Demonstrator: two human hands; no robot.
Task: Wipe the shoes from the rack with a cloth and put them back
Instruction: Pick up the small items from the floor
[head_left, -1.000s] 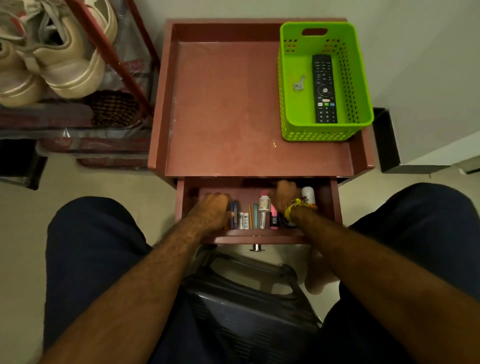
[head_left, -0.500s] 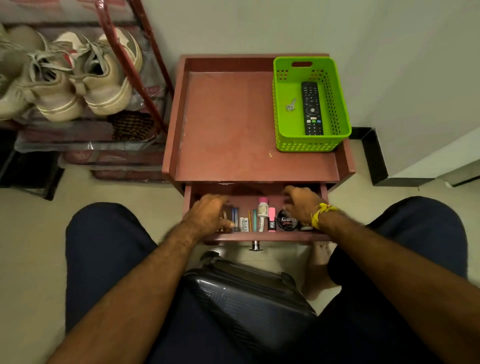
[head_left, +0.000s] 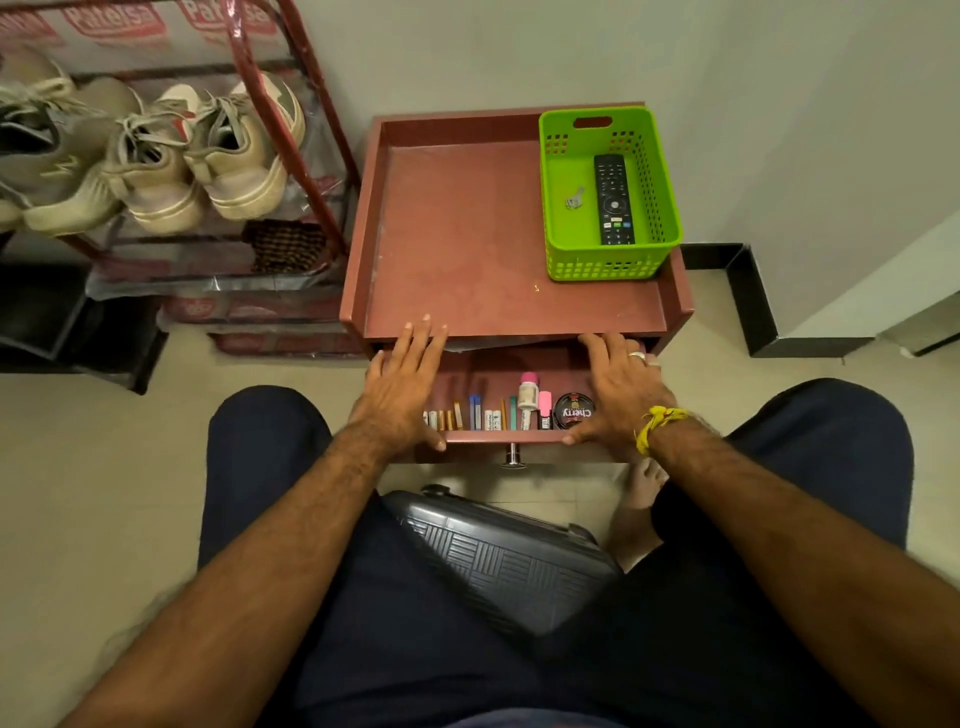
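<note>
A: Searching drawer at frame centre; left hand and right hand lie flat, fingers straight, holding nothing.
B: Shoes?
A: Upper left, on rack, untouched. No cloth seen; likely next: find one, then grab a shoe.

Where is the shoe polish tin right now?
In the head view, the shoe polish tin lies in the open drawer, right end, beside the pink marker, under the right hand.
</note>
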